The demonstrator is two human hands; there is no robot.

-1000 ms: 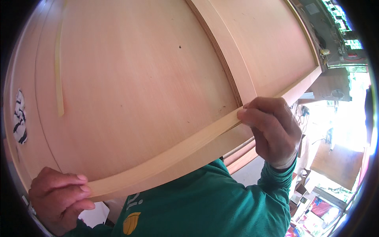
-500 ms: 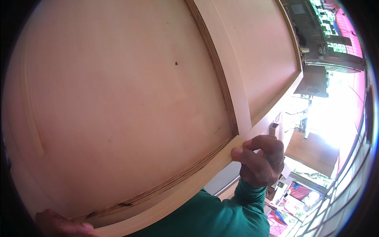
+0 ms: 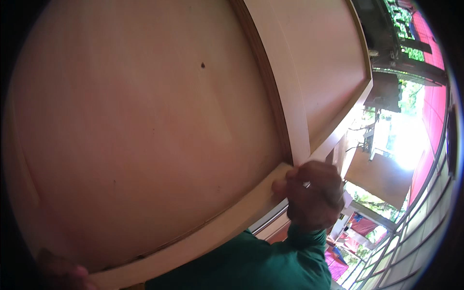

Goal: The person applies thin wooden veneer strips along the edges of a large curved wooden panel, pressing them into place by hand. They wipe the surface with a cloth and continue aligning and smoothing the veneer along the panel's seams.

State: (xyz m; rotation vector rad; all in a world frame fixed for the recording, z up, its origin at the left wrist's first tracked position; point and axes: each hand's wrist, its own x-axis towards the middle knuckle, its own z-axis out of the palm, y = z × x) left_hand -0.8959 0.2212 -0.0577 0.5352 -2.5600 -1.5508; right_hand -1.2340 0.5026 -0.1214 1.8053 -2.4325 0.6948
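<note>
A pale, thin wooden edging strip lies along the near edge of a large wooden panel with a raised frame. My right hand pinches the strip's right end between thumb and fingers, close to the corner where a divider meets that edge. At the lower left my left hand, dim and partly cut off, grips the other end with the thumb showing on top. Between my hands the strip covers most of the edge's layered plywood face.
Right of the divider is a second framed wooden section. Beyond it stand a brown board and dark furniture. A metal grille curves along the right side. My green sleeve is below the strip.
The strip has moved up onto the near edge, hiding the plywood layers that showed before. Both hands have shifted slightly left, and the view has tilted a little.
</note>
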